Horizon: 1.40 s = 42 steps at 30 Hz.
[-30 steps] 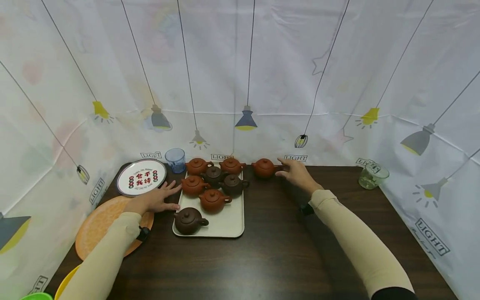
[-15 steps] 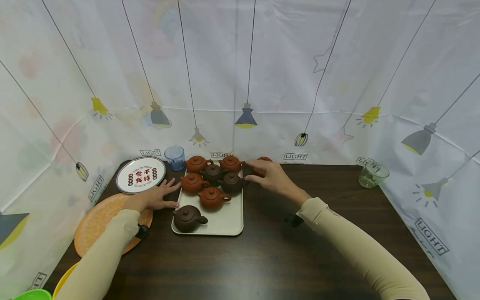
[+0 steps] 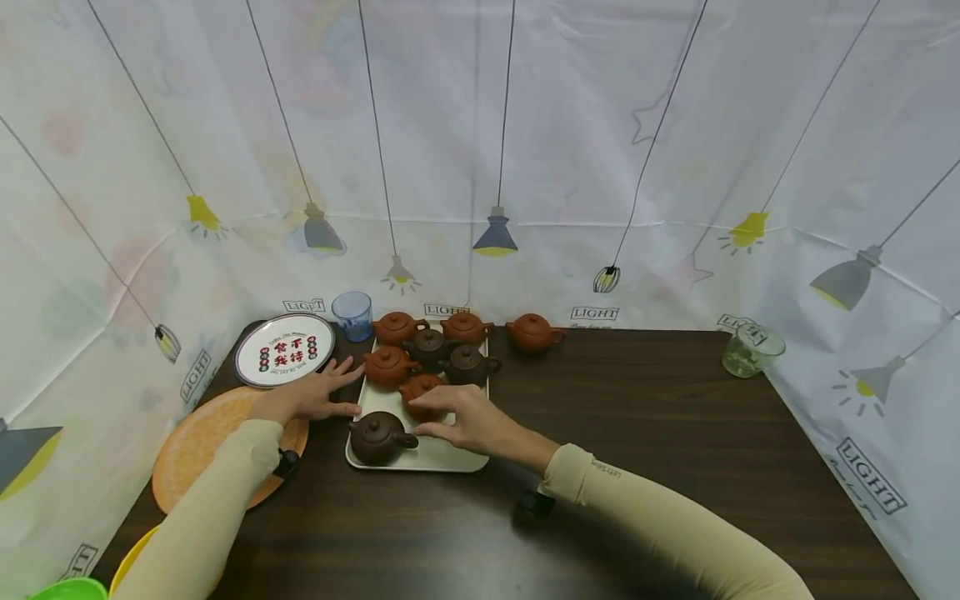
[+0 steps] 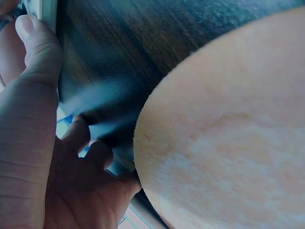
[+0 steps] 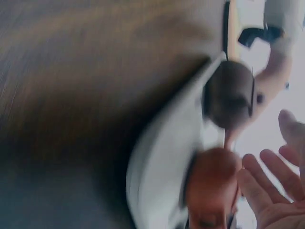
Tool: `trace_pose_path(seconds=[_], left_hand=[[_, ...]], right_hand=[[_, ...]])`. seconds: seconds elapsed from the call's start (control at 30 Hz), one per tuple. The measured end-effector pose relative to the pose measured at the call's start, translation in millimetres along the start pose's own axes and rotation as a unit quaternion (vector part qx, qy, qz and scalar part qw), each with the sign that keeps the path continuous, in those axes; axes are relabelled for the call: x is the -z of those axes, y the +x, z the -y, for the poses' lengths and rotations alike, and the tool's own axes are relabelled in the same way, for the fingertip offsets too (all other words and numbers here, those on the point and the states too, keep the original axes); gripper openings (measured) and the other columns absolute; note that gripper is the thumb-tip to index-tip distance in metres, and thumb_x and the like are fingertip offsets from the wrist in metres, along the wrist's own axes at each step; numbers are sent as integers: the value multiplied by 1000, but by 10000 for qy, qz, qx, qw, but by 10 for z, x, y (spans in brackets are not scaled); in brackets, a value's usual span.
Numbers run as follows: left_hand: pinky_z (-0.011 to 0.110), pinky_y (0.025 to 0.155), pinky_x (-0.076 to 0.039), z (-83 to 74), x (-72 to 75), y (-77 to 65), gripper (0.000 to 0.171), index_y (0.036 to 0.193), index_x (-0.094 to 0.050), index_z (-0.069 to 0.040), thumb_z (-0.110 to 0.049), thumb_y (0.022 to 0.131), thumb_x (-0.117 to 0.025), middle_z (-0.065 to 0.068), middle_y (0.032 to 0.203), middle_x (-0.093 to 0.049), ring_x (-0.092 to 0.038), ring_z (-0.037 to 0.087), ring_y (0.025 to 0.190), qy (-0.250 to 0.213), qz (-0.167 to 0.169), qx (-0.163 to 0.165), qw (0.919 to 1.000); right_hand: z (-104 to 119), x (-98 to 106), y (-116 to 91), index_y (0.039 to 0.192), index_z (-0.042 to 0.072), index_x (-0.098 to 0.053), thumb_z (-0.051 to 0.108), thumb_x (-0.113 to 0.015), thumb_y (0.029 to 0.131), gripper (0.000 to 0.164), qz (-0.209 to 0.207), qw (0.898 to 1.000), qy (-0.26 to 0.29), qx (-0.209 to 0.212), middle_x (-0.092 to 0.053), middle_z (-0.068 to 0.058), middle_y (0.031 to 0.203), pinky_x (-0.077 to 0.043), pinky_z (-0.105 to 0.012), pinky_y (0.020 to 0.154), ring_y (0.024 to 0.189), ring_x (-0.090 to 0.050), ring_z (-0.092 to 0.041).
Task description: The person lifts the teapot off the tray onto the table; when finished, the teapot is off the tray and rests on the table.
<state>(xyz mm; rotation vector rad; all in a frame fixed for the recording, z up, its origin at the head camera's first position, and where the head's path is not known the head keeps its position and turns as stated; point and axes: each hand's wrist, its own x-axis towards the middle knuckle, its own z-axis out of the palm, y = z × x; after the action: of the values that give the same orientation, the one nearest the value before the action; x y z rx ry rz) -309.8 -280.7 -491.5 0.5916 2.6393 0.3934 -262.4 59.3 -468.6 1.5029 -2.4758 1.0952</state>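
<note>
A cream tray [image 3: 448,458] carries several small clay teapots, some reddish-brown, some dark. Spread fingers of my left hand [image 3: 309,395] lie along the tray's left side; its thumb touches the rim in the left wrist view. Over the front half of the tray is my right hand [image 3: 474,423], fingers apart and holding nothing. It partly hides a reddish-brown teapot [image 3: 418,388]. Nearest its thumb is the handle of the dark brown teapot [image 3: 375,439] at the front left corner. Another reddish teapot [image 3: 531,335] stands on the table, right of the tray's back.
Left of the tray are a round orange mat [image 3: 187,450], a white plate [image 3: 281,354] with red characters, and a blue glass [image 3: 352,315]. A greenish glass [image 3: 752,350] stands at the far right. Yellow and green rims [image 3: 75,590] show at bottom left.
My right hand has left the reddish teapot at the back right, which stays on the table, and moved left and forward over the tray. My left hand has stayed put.
</note>
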Motion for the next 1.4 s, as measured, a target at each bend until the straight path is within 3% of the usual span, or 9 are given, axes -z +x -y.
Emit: trace_pose_path(seconds=[0.1, 0.17, 0.3, 0.47, 0.63, 0.8, 0.93, 1.07, 1.4], left_hand=[[77, 123, -27, -20, -26, -20, 92, 171, -24, -9, -58, 103, -63, 30, 177, -14, -12, 62, 160, -44, 24, 21, 10000], [77, 123, -27, -26, -55, -34, 92, 171, -25, -9, -57, 104, -64, 30, 177, -15, -13, 62, 160, -65, 22, 34, 10000], [77, 122, -28, -11, -114, -59, 93, 171, -25, -9, -58, 103, -64, 30, 177, -14, -12, 62, 160, -172, 27, 7, 9998], [78, 119, -30, 118, -177, -26, 97, 172, -25, -17, -72, 99, -58, 28, 177, -16, -14, 63, 159, -205, -67, -193, 9996], [79, 116, -33, 184, -183, 10, 96, 173, -23, -27, -78, 98, -53, 24, 179, -16, -16, 63, 159, -122, -129, -317, 9993], [78, 120, -29, 22, -70, -55, 96, 172, -26, -14, -68, 100, -61, 28, 177, -15, -12, 63, 160, -202, -1, -124, 9997], [78, 119, -31, 73, -99, -38, 95, 173, -23, -21, -72, 101, -56, 26, 178, -14, -12, 62, 160, -179, -89, -269, 9994], [80, 117, -31, 127, -104, -19, 95, 173, -22, -27, -77, 99, -54, 25, 179, -14, -13, 63, 159, -201, -153, -354, 9991], [78, 121, -28, -49, 2, -25, 92, 172, -23, -12, -58, 103, -64, 27, 178, -13, -11, 60, 161, -22, 47, 167, 9998]], right_hand=[[100, -136, 26, 130, 1, -77, 21, -80, 98, 38, 290, 9986, 67, -444, -83, -16, 114, -56, -18, 64, 71, -74, -10], [153, -210, 42, 128, 0, -78, 22, -79, 99, 35, 438, 9965, 47, -705, -84, -14, 103, -42, -11, 54, 51, -56, 1], [216, -331, 46, 121, 0, -81, 18, -77, 101, 27, 536, 9947, -87, -877, -82, -12, 80, -28, -8, 46, 40, -32, 10], [254, -408, 33, 115, 0, -83, 16, -77, 100, 23, 513, 9956, -326, -716, -84, -12, 93, -38, -5, 52, 48, -54, 7], [259, -428, 17, 115, 0, -83, 13, -78, 99, 21, 375, 9959, -465, -680, -84, -12, 104, -51, -6, 68, 78, -80, -11], [259, -429, 26, 115, 1, -83, 10, -75, 101, 18, 248, 9951, -609, -744, -85, -11, 101, -47, -8, 65, 74, -70, -1], [246, -426, 23, 112, 2, -84, 9, -73, 102, 16, 133, 9952, -595, -771, -85, -9, 99, -41, -8, 63, 69, -55, 5], [213, -399, 5, 108, 3, -84, 8, -74, 101, 13, -29, 9955, -720, -621, -85, -8, 96, -45, -7, 65, 73, -67, 1], [195, -22, -114, 117, 3, -83, 7, -72, 102, 19, -333, 9949, -426, -851, -84, -12, 100, -50, -12, 62, 69, -73, -10]])
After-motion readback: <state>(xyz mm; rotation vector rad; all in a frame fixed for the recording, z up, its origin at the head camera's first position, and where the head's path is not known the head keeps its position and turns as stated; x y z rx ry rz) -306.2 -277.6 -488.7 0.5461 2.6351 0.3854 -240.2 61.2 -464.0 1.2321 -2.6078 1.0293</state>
